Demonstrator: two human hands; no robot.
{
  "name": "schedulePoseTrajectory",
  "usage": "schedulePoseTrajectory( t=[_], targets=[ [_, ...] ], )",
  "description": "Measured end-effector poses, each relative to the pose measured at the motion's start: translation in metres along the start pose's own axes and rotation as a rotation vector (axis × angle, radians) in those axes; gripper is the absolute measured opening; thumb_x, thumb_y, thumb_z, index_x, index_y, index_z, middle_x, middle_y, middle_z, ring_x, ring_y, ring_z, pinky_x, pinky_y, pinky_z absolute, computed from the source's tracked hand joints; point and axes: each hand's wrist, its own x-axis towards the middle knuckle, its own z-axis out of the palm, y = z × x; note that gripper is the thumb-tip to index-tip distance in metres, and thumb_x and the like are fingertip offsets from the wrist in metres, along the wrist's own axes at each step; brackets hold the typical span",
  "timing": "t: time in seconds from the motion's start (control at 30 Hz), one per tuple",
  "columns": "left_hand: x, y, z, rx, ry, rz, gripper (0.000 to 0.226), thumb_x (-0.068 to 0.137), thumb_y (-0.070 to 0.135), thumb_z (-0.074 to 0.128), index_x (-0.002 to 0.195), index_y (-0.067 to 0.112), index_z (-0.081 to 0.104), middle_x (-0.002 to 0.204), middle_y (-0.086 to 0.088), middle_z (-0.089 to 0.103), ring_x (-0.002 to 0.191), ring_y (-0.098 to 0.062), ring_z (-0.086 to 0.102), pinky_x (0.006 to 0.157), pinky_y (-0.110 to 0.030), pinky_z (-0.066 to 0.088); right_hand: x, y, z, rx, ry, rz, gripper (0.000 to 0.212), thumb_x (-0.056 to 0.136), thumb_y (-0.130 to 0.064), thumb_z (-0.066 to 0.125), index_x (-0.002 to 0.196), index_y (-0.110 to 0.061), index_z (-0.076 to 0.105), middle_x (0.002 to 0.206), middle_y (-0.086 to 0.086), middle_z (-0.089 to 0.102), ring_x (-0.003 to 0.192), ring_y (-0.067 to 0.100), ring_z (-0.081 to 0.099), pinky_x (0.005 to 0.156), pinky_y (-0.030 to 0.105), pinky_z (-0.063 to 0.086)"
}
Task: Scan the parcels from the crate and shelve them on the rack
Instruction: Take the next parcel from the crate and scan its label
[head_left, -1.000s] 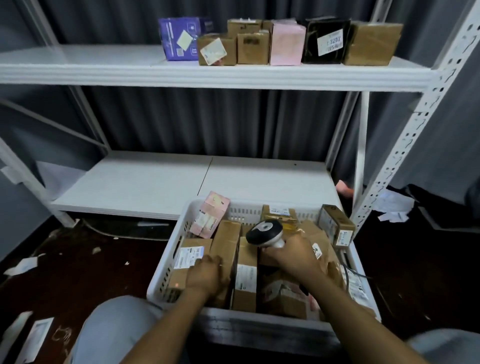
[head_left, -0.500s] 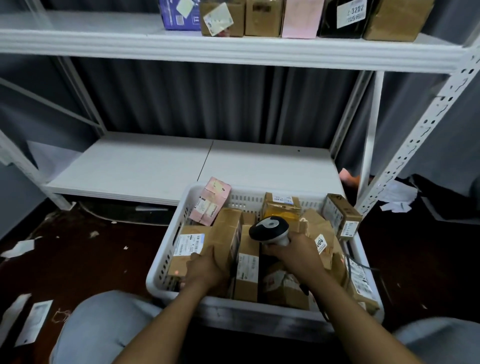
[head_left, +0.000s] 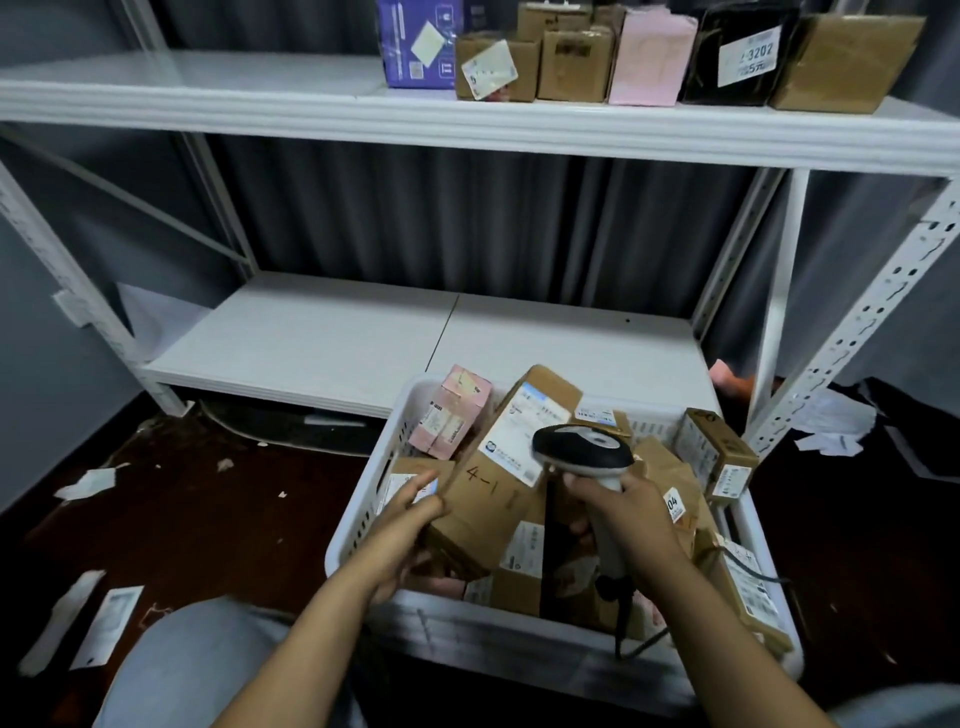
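A white plastic crate (head_left: 363, 509) stands on the floor in front of me, filled with several cardboard parcels. My left hand (head_left: 405, 535) grips a long brown parcel (head_left: 498, 483) marked "4-1" with a white label, tilted up out of the crate. My right hand (head_left: 628, 514) holds a black-and-white barcode scanner (head_left: 582, 449) by its handle, its head just over the parcel's label. A pink parcel (head_left: 449, 410) leans at the crate's far left corner. On the rack's upper shelf (head_left: 208, 104) stand several parcels (head_left: 649, 52).
The rack's lower shelf (head_left: 322, 343) lies just behind the crate. A perforated white upright (head_left: 862, 322) rises at the right. Paper scraps (head_left: 88, 483) litter the dark floor at the left. The scanner's cable (head_left: 748, 569) trails over the crate's right side. My knee (head_left: 197, 665) is at bottom left.
My left hand has lifted the long brown parcel up out of the crate and tilted its label upward. The scanner in my right hand has risen over it. The view has shifted.
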Motion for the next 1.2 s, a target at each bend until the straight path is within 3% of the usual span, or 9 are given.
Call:
schedulePoseTrajectory(
  t=[0.1, 0.27, 0.37, 0.43, 0.57, 0.7, 0.8, 1.0, 1.2],
  targets=[
    [-0.002, -0.005, 0.001, -0.037, -0.202, 0.024, 0.065, 0.079, 0.008, 0.061, 0.138, 0.032, 0.046, 0.113, -0.004, 0.069, 0.091, -0.023, 0.067, 0.073, -0.035, 0.051, -0.004, -0.005, -0.002, 0.170, 0.011, 0.009, 0.009, 0.087, -0.015, 0.071, 0.091, -0.009, 0.065, 0.061, 0.010, 0.068, 0.048, 0.019, 0.063, 0.045, 0.025, 0.050],
    [-0.002, -0.010, 0.008, 0.151, -0.444, 0.059, 0.099, 0.066, -0.005, 0.065, 0.143, 0.042, 0.023, 0.130, 0.005, 0.055, 0.118, -0.022, 0.059, 0.078, -0.037, 0.055, -0.011, -0.006, -0.006, 0.236, -0.030, -0.026, 0.013, 0.087, -0.011, 0.069, 0.099, -0.007, 0.067, 0.059, 0.011, 0.067, 0.048, 0.021, 0.062, 0.047, 0.027, 0.050],
    [-0.002, -0.012, 0.015, 0.058, -0.354, 0.067, 0.090, 0.071, 0.001, 0.077, 0.141, 0.035, 0.032, 0.125, 0.002, 0.061, 0.113, -0.021, 0.062, 0.086, -0.042, 0.056, -0.017, -0.003, -0.004, 0.162, -0.102, -0.034, 0.014, 0.084, -0.011, 0.071, 0.096, -0.003, 0.070, 0.057, 0.011, 0.066, 0.048, 0.022, 0.062, 0.048, 0.026, 0.049],
    [-0.003, -0.009, 0.017, -0.061, -0.234, 0.057, 0.071, 0.075, 0.018, 0.081, 0.136, 0.024, 0.045, 0.122, -0.008, 0.065, 0.104, -0.025, 0.066, 0.077, -0.040, 0.057, -0.019, -0.003, -0.001, 0.131, -0.142, -0.029, 0.010, 0.084, -0.010, 0.072, 0.092, -0.005, 0.070, 0.055, 0.010, 0.066, 0.046, 0.020, 0.061, 0.046, 0.025, 0.048],
    [-0.007, -0.003, 0.018, -0.126, -0.092, 0.086, 0.035, 0.093, 0.012, 0.058, 0.127, 0.014, 0.050, 0.123, -0.022, 0.062, 0.089, -0.023, 0.065, 0.064, -0.030, 0.054, -0.023, -0.004, 0.004, 0.082, -0.218, -0.021, 0.006, 0.084, -0.006, 0.071, 0.089, -0.007, 0.067, 0.054, 0.005, 0.066, 0.045, 0.017, 0.061, 0.047, 0.026, 0.049],
    [-0.004, -0.008, 0.014, -0.160, -0.228, 0.093, 0.073, 0.083, -0.014, 0.058, 0.137, 0.030, 0.038, 0.122, -0.017, 0.064, 0.099, -0.030, 0.065, 0.067, -0.037, 0.056, -0.028, -0.008, 0.003, 0.042, -0.290, -0.036, 0.005, 0.085, -0.003, 0.069, 0.088, -0.007, 0.068, 0.055, 0.003, 0.066, 0.044, 0.016, 0.061, 0.048, 0.026, 0.050],
    [-0.006, -0.010, 0.015, -0.182, -0.235, 0.060, 0.067, 0.090, -0.003, 0.058, 0.139, 0.037, 0.036, 0.126, -0.015, 0.063, 0.097, -0.029, 0.068, 0.063, -0.037, 0.057, -0.031, -0.013, 0.001, -0.005, -0.357, -0.057, 0.007, 0.085, -0.003, 0.069, 0.089, -0.008, 0.069, 0.058, 0.003, 0.068, 0.046, 0.017, 0.062, 0.050, 0.026, 0.052],
    [0.001, -0.012, 0.012, -0.076, -0.057, 0.123, 0.076, 0.084, -0.004, 0.066, 0.145, 0.026, 0.033, 0.123, -0.011, 0.065, 0.110, -0.029, 0.064, 0.092, -0.046, 0.053, -0.028, -0.021, -0.001, -0.169, -0.282, -0.124, 0.004, 0.085, -0.014, 0.073, 0.085, -0.015, 0.070, 0.064, 0.004, 0.068, 0.048, 0.016, 0.059, 0.049, 0.025, 0.049],
    [0.003, -0.010, 0.003, 0.124, 0.153, 0.156, 0.078, 0.069, 0.015, 0.082, 0.130, 0.034, 0.037, 0.113, 0.002, 0.065, 0.107, -0.021, 0.063, 0.095, -0.051, 0.051, -0.025, -0.032, -0.005, -0.200, -0.182, -0.106, 0.016, 0.086, -0.018, 0.071, 0.077, -0.011, 0.062, 0.056, 0.004, 0.060, 0.044, 0.015, 0.053, 0.045, 0.026, 0.045]
  ],
)
